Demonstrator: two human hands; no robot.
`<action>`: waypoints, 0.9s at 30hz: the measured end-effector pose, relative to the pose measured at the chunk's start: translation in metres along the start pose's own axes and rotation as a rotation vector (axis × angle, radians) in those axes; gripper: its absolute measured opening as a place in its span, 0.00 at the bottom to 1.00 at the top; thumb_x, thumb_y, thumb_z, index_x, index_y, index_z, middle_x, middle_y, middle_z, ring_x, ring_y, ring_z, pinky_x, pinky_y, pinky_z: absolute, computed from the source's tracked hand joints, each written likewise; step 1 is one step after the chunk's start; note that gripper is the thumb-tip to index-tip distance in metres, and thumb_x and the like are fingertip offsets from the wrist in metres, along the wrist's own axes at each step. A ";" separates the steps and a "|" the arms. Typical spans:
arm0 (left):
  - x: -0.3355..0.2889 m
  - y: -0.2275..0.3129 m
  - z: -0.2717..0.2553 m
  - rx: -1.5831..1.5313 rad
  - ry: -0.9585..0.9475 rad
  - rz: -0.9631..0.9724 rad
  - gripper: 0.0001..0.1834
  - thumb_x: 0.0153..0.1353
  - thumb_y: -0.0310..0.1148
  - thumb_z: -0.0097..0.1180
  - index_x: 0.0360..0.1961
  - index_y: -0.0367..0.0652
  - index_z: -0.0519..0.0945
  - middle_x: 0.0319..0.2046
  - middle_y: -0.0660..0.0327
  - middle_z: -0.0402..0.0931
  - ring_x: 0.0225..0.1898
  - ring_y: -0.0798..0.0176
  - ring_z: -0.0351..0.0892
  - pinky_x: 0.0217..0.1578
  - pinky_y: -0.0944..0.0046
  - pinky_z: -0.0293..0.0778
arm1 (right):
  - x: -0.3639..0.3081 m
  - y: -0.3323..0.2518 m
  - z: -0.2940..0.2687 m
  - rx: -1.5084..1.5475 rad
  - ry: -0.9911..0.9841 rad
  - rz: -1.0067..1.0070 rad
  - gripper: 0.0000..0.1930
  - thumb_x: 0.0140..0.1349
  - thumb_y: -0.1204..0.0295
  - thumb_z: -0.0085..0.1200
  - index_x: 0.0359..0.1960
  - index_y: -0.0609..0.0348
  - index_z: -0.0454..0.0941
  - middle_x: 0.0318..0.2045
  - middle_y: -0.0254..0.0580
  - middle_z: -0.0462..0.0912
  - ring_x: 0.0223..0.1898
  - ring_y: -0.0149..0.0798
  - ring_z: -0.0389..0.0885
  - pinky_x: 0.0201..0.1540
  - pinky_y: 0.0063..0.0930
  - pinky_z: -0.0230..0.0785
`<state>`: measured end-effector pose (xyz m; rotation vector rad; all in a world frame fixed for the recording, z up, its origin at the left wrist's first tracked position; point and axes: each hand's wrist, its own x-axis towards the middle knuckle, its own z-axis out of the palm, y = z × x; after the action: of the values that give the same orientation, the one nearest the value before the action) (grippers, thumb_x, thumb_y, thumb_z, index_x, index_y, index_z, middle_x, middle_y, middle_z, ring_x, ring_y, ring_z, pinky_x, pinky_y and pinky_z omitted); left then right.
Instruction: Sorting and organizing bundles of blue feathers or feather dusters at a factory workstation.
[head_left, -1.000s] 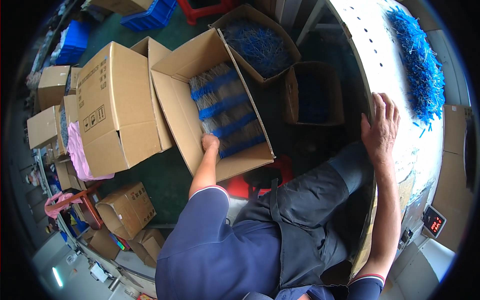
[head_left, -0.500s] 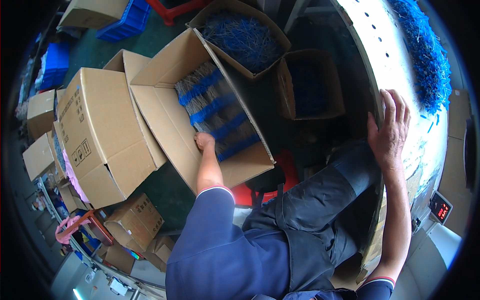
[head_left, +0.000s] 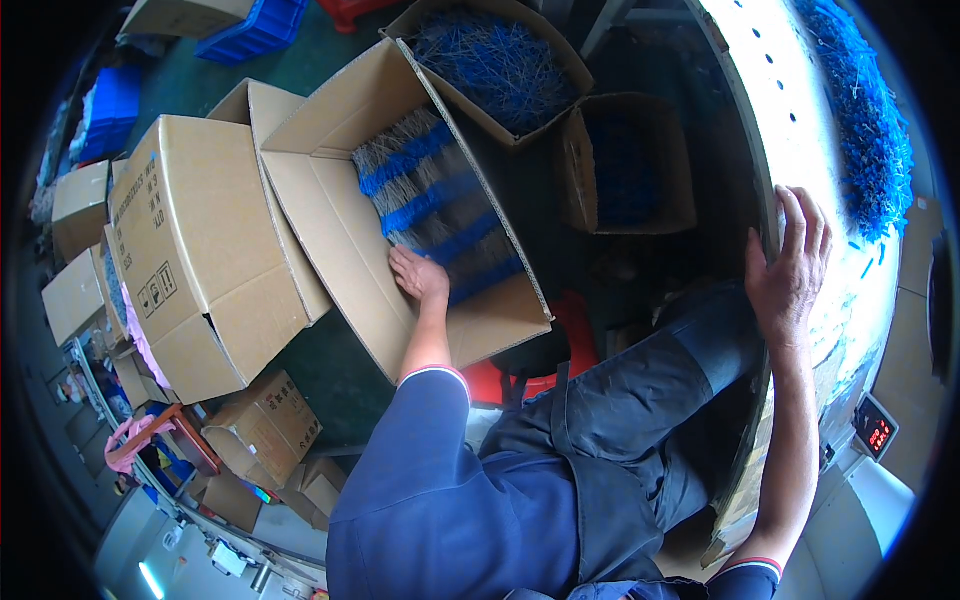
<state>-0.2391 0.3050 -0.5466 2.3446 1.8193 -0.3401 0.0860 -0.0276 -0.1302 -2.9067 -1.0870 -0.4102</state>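
My left hand (head_left: 420, 276) reaches into a large open cardboard box (head_left: 345, 215). Its fingers are stretched out flat at the near left end of the contents, and nothing shows in its grip. Inside lie rows of thin, wire-like pieces (head_left: 425, 165) in alternating grey and bright blue bands; their exact kind is unclear. My right hand (head_left: 793, 262) rests with fingers apart on the edge of a white worktable (head_left: 775, 110). Beyond it on the tabletop is a heap of loose blue pieces (head_left: 860, 130), with a few strays nearby.
Behind the box stand a carton of tangled blue-and-grey pieces (head_left: 500, 65) and a smaller carton (head_left: 645, 165) with blue ones. A big carton (head_left: 190, 250) is on the left, and blue crates (head_left: 255, 30) are at the far left. A red stool (head_left: 575, 335) stands near my knee.
My left hand has gone from a closed, curled shape to flat, outstretched fingers and shifted slightly right and up. My right hand stays on the table edge. The view has shifted slightly.
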 end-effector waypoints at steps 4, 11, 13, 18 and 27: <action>0.001 -0.005 0.005 0.077 -0.104 0.256 0.42 0.70 0.41 0.56 0.77 0.34 0.53 0.80 0.49 0.42 0.81 0.47 0.39 0.78 0.46 0.42 | 0.000 -0.001 -0.001 -0.014 -0.003 0.013 0.35 0.53 0.79 0.66 0.66 0.51 0.70 0.62 0.47 0.73 0.66 0.54 0.70 0.69 0.50 0.62; 0.023 -0.030 0.024 0.053 -0.427 0.282 0.42 0.72 0.42 0.53 0.78 0.34 0.50 0.81 0.48 0.38 0.82 0.47 0.34 0.79 0.48 0.40 | -0.001 0.002 0.000 -0.026 0.010 0.006 0.35 0.54 0.79 0.66 0.66 0.50 0.70 0.63 0.47 0.73 0.66 0.53 0.70 0.69 0.49 0.62; 0.033 -0.038 0.025 0.050 -0.480 0.327 0.41 0.72 0.41 0.52 0.78 0.35 0.51 0.81 0.49 0.39 0.82 0.48 0.35 0.79 0.52 0.41 | -0.002 0.004 0.000 -0.036 0.014 -0.006 0.35 0.54 0.79 0.66 0.66 0.51 0.70 0.62 0.47 0.73 0.66 0.53 0.70 0.69 0.49 0.62; 0.043 -0.046 0.013 -0.050 -0.466 0.337 0.37 0.71 0.40 0.53 0.76 0.36 0.57 0.80 0.49 0.45 0.81 0.47 0.39 0.79 0.55 0.44 | -0.002 0.003 0.002 -0.003 0.021 0.005 0.33 0.54 0.78 0.66 0.64 0.51 0.71 0.62 0.46 0.73 0.66 0.53 0.70 0.69 0.48 0.62; -0.009 -0.038 -0.015 -0.140 -0.234 0.173 0.35 0.71 0.39 0.54 0.74 0.35 0.62 0.77 0.43 0.52 0.78 0.45 0.50 0.77 0.53 0.50 | -0.003 0.007 0.001 -0.011 0.047 0.003 0.32 0.55 0.76 0.66 0.63 0.50 0.72 0.62 0.45 0.74 0.65 0.52 0.71 0.68 0.47 0.63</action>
<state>-0.2762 0.3104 -0.5289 2.2396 1.4756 -0.4285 0.0886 -0.0352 -0.1314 -2.8917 -1.0780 -0.4833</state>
